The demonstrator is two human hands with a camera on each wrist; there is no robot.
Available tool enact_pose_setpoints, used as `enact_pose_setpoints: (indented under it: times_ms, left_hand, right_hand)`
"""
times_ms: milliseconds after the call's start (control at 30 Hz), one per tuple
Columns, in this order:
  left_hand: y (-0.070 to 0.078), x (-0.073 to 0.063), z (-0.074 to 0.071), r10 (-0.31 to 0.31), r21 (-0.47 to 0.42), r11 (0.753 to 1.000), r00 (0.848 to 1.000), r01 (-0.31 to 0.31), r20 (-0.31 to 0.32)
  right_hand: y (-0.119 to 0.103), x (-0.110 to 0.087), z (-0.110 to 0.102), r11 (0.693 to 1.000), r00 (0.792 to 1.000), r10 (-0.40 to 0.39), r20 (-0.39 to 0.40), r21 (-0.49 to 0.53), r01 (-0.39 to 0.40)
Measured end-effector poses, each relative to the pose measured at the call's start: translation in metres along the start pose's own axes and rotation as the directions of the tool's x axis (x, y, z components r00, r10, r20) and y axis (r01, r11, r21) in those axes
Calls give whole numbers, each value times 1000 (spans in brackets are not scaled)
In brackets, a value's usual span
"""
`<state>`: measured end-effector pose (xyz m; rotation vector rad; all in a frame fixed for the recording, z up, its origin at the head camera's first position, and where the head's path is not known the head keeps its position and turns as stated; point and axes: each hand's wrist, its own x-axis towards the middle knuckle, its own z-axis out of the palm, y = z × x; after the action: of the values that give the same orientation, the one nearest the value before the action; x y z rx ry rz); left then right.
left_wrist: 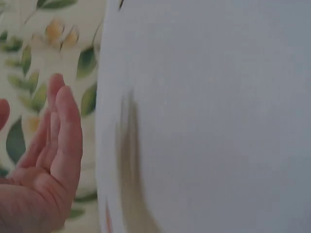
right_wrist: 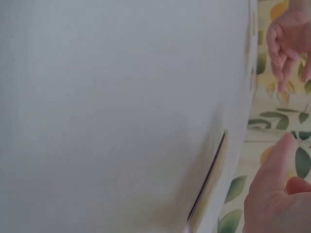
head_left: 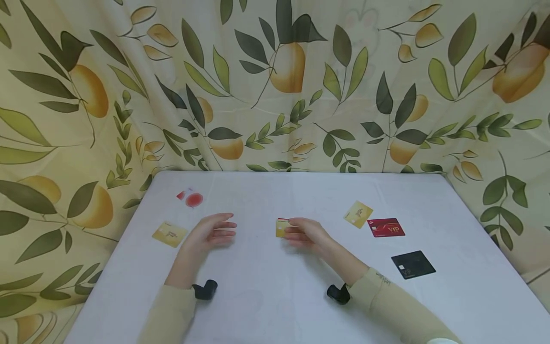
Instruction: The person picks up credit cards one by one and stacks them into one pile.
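Note:
Near the middle of the table in the head view, my right hand [head_left: 307,232] pinches a yellow bank card [head_left: 281,229] by its right side; a thin red edge shows behind its top. Seen from the right wrist, the yellow card [right_wrist: 211,182] is nearly edge-on, with a dark edge and a soft shadow beside it. Part of the card is hidden by the fingers. My left hand [head_left: 210,232] hovers over the left part of the table, holding nothing, its fingers loosely extended. The left wrist view shows that left hand [left_wrist: 48,165] with its fingers slightly bent.
A yellow card [head_left: 170,234] lies left of my left hand, below a round red sticker-like piece [head_left: 194,199]. On the right lie another yellow card [head_left: 358,214], a red VIP card [head_left: 386,228] and a black VIP card [head_left: 413,264]. A leaf-patterned curtain [head_left: 275,110] hangs behind the white table [head_left: 258,296].

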<state>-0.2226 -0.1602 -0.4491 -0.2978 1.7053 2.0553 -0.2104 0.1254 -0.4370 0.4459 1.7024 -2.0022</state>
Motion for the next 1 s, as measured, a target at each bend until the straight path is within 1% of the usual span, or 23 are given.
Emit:
enact_pose_setpoints:
  times_ms: [100,133,167,267,333,400,467,533,700,767,867,1000]
  left_hand:
    - [6,-9,-27,46,-15,999,998,-45,53]
    - [8,-11,-36,64,-23,998,996,-63,62]
    - [9,-14,-45,79,-28,997,994,-77,71]
    - [13,-24,-70,111,-25,994,990,-109,85]
    - [14,-30,-86,119,-15,993,989,-118,83]
    - [14,-36,-100,124,-23,992,990,-122,75]
    - [14,-41,-113,135,-37,990,988,-133,72]
    - [14,-45,-126,140,-78,988,988,-135,60]
    - [14,-53,-151,158,-174,973,987,-151,26]
    - [14,-55,-159,155,-188,971,988,-150,15]
    - [14,-57,-170,123,-210,970,992,-120,1]
    - [14,-59,-183,93,-269,959,996,-86,11]
  right_hand:
    - [3,2,11,1000,997,-9,72,-13,10]
    - [4,3,15,1000,997,-2,83,-14,3]
    - [5,4,20,1000,997,8,77,-19,-6]
    - [7,7,34,1000,994,30,108,5,-31]
    - [9,7,43,998,989,46,139,24,-49]
    - [10,8,51,998,984,54,172,29,-59]
    - [11,10,59,997,977,54,204,37,-63]
    - [12,12,67,997,973,51,224,48,-64]
    - [14,21,86,994,970,59,236,76,-79]
    - [16,24,93,994,968,62,244,75,-82]
    - [19,28,106,994,959,62,275,70,-85]
    - [24,33,122,989,949,65,309,104,-101]
